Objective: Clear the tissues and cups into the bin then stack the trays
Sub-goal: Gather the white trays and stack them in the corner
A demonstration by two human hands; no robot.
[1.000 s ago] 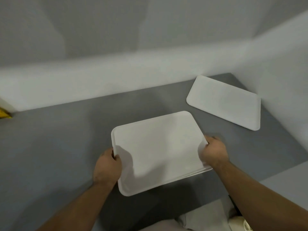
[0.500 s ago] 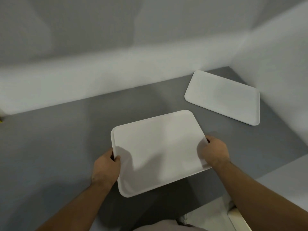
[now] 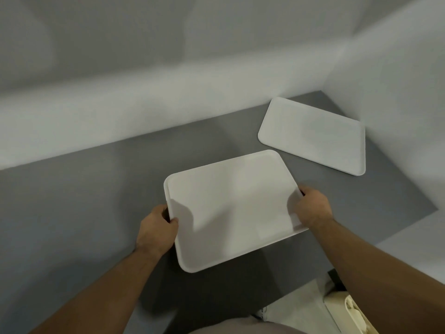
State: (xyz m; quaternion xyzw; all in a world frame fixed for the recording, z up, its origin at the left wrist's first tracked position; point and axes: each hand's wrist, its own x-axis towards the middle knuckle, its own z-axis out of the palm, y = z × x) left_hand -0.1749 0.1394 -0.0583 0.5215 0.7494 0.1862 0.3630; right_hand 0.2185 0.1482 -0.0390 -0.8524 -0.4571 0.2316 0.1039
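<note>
Trays are what we have in hand: our left hand point(image 3: 157, 231) is clenched on the left short edge of the near white tray point(image 3: 231, 208), thumb hooked over the rim and fingers tucked beneath, and our right hand point(image 3: 313, 206) clasps the right short edge the same way. We hold this tray over the grey tabletop point(image 3: 84, 201), turned a little so its right end points farther away than its left. It is plain white, rectangular, with rounded corners and a low raised rim; its surface is bare, marked only by the shadows of our hands. At the near right edge, below our right hand, a second thin white edge seems to show, but we cannot tell whether another tray lies under it.

A second white tray point(image 3: 313, 136) of the same shape lies flat in the far right corner of the table, apart from ours, its far and right sides close to the pale walls point(image 3: 397, 92). To the left the grey surface runs wide and open up to the far wall. At the near right the table edge drops to a lighter floor, where a cream-coloured object point(image 3: 356, 314) shows only in part.
</note>
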